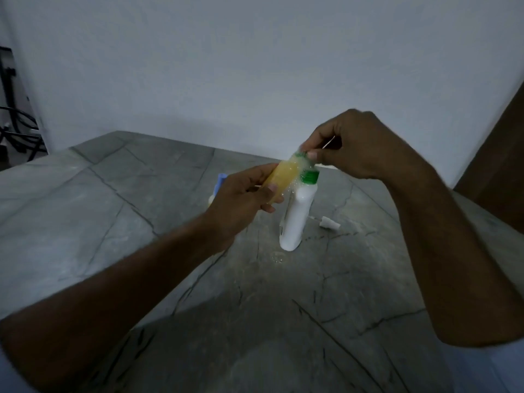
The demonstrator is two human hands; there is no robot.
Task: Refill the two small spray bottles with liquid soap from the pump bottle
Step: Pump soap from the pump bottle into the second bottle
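Head view: the left hand grips the small spray bottle tilted, its neck up-right toward the right hand, whose fingertips pinch its green top, just above the white pump bottle.

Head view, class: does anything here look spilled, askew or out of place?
Yes. A small wet patch lies on the stone table just in front of the white bottle, like spilled liquid. A white sprayer part lies loose on its side to the bottle's right. The yellow bottle is held tilted, foam at its neck.
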